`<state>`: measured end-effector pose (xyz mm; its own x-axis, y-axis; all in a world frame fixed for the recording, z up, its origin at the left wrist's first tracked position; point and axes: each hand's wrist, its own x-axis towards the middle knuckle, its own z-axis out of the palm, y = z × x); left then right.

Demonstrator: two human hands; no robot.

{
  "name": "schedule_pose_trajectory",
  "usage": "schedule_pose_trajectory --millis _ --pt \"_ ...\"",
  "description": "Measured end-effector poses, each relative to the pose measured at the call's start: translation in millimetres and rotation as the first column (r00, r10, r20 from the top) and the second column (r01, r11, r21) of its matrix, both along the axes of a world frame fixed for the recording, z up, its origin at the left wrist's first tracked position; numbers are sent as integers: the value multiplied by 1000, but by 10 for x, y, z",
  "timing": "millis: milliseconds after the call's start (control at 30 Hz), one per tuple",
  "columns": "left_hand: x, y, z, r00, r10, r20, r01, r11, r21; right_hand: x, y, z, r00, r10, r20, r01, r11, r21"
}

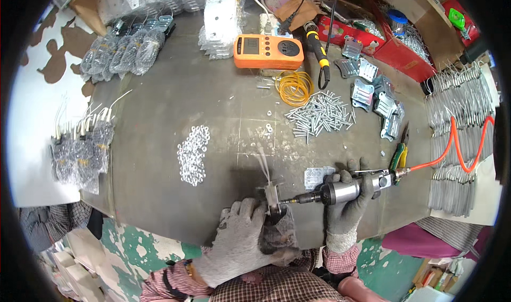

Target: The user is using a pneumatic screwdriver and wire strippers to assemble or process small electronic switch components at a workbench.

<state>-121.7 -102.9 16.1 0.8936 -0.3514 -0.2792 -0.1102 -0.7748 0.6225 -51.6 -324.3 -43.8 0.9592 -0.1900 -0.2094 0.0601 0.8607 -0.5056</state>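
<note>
Your grey-gloved left fingers point(249, 208) grip the small bubble-wrapped metal part with pale wires point(272, 196) at the bit's tip; it looks light, its wrap slippery, so hold the stiff metal edge; your grey-gloved right hand point(347, 209) grips the silver cylindrical driver point(343, 192), probably heavy, best held by the barrel

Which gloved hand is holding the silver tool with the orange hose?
The right hand: it wraps around the silver tool with the orange hose. The left hand holds the wired part instead.
</note>
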Motion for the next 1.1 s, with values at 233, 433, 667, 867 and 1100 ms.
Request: schedule_pose_trajectory --millis 233,433,667,867,1100 --pt "-68 -313 -257 921 284 265 -335 927 169 -24 28 21 997 -53 -59 53 999 -13" --pt "-170 -293 -441 827 343 445 -330 938 -109 -105 13 -16 989 -27 -144 11 993 -113" --pt "-225 -304 -641 807 323 494 -328 941 -80 -126 72 71 991 -121 -55 111 983 -148" --pt "-27 -154 -152 914 201 351 -235 970 56 -63 -479 360 989 -73 -128 41 970 -238" --pt "80 -42 270 965 -128 230 86 980 181 261 -2624 193 955 -290 -55 -136 -267 -954"
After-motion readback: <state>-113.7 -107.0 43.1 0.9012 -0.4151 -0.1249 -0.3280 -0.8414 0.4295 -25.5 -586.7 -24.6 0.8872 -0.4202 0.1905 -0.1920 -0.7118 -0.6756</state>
